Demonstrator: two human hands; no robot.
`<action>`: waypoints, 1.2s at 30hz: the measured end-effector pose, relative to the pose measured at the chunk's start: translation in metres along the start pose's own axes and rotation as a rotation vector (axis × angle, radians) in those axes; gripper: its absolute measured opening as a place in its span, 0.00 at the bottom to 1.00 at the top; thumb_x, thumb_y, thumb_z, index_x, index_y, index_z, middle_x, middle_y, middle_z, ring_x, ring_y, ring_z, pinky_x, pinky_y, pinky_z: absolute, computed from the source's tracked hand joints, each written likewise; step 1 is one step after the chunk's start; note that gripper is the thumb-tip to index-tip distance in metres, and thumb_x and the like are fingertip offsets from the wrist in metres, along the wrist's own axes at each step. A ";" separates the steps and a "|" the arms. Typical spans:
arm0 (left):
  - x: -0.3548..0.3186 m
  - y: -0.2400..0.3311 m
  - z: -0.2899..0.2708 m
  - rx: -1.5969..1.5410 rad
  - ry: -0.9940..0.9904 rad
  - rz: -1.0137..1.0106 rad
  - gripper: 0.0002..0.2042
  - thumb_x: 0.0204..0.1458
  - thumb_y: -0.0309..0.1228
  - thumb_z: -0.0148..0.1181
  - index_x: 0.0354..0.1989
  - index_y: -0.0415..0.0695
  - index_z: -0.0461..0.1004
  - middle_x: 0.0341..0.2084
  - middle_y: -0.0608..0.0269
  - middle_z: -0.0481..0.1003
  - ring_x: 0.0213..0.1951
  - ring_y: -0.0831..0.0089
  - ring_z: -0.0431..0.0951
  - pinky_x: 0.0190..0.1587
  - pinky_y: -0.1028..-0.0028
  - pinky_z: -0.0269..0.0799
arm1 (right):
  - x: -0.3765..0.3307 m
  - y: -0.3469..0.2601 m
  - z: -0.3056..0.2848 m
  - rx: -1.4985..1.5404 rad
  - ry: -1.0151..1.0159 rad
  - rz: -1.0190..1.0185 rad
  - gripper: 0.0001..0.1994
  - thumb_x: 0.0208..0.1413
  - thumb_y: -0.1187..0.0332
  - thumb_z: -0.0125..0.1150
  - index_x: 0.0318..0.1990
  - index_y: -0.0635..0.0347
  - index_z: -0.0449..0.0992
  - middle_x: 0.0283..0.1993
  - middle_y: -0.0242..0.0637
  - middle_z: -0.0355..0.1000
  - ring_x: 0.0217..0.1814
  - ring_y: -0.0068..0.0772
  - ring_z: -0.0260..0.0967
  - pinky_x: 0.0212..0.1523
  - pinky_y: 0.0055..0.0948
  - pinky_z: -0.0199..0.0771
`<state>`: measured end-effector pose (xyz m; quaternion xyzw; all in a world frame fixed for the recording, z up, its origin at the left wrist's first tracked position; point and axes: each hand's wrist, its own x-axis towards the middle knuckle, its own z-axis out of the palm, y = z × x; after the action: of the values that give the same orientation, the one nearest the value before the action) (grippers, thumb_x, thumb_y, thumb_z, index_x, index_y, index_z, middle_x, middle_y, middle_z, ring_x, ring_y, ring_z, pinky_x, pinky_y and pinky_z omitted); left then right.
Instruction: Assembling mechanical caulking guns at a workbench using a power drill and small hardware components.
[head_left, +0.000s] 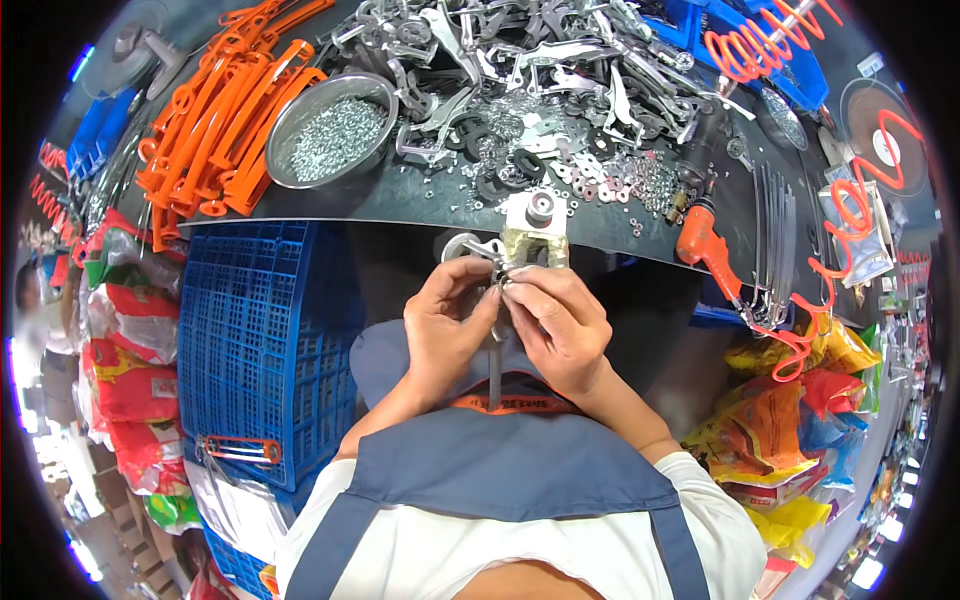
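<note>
My left hand (pixel 450 315) is closed, its thumb and fingers pinching a silvery metal lever part (pixel 462 247) with a round, disc-like end. Close beside it, my right hand (pixel 560 320) is closed too, its fingertips meeting the left ones at the same spot. Whatever small piece the right fingertips hold is hidden between them. A narrow flat metal bar (pixel 495 375) hangs down below the fingertips. Just beyond the hands, a small metal fixture (pixel 537 218) with a round knob on top sticks out from the bench edge.
On the dark bench (pixel 430 203) lie a heap of silvery levers (pixel 560 60), loose washers (pixel 590 175), a metal bowl (pixel 335 130) of small parts and orange frames (pixel 215 140). An orange power driver (pixel 708 245) sits right, near coiled red hoses (pixel 850 210). Blue crates (pixel 265 350) stand left.
</note>
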<state>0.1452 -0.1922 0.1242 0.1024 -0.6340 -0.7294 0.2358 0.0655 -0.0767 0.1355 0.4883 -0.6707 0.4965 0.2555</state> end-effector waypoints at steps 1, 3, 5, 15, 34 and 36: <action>0.001 -0.002 -0.001 -0.040 0.033 -0.027 0.12 0.51 0.16 0.56 0.45 0.34 0.69 0.39 0.61 0.74 0.42 0.79 0.74 0.45 0.80 0.69 | 0.001 0.000 0.001 0.028 -0.018 0.016 0.15 0.36 0.84 0.66 0.35 0.69 0.74 0.37 0.43 0.72 0.34 0.43 0.73 0.33 0.32 0.74; 0.003 -0.007 -0.006 -0.118 0.063 -0.057 0.12 0.50 0.16 0.56 0.44 0.33 0.69 0.38 0.61 0.74 0.42 0.79 0.73 0.46 0.80 0.69 | 0.002 0.001 0.004 0.059 -0.063 0.032 0.15 0.35 0.84 0.66 0.35 0.70 0.74 0.38 0.44 0.72 0.34 0.43 0.73 0.34 0.32 0.74; 0.006 -0.009 -0.011 -0.165 0.049 -0.061 0.12 0.51 0.15 0.55 0.44 0.34 0.67 0.38 0.61 0.73 0.42 0.79 0.73 0.47 0.80 0.68 | 0.002 0.003 0.008 0.084 -0.091 0.028 0.16 0.36 0.84 0.65 0.37 0.70 0.74 0.39 0.44 0.72 0.35 0.43 0.72 0.34 0.33 0.74; 0.011 -0.011 -0.022 -0.278 0.174 -0.112 0.08 0.50 0.16 0.51 0.39 0.36 0.66 0.33 0.62 0.71 0.34 0.82 0.71 0.37 0.83 0.66 | 0.015 0.010 0.020 0.218 -0.236 0.000 0.15 0.41 0.81 0.65 0.40 0.68 0.75 0.42 0.46 0.72 0.37 0.46 0.72 0.35 0.33 0.74; 0.016 -0.004 -0.038 -0.541 0.196 -0.173 0.08 0.48 0.19 0.47 0.37 0.37 0.67 0.30 0.51 0.74 0.31 0.67 0.75 0.39 0.71 0.72 | 0.056 0.208 0.001 -0.245 -0.487 0.383 0.09 0.45 0.66 0.61 0.31 0.61 0.79 0.32 0.45 0.76 0.35 0.46 0.74 0.39 0.38 0.72; 0.017 -0.004 -0.032 -0.516 0.166 -0.191 0.07 0.49 0.20 0.48 0.37 0.38 0.67 0.31 0.52 0.74 0.32 0.67 0.75 0.39 0.71 0.72 | 0.051 0.213 -0.003 -0.390 -0.446 0.341 0.08 0.49 0.67 0.59 0.33 0.62 0.77 0.31 0.46 0.75 0.30 0.47 0.74 0.34 0.37 0.73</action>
<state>0.1439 -0.2275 0.1171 0.1577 -0.3935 -0.8745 0.2356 -0.1481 -0.0879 0.0901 0.4075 -0.8644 0.2755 0.1042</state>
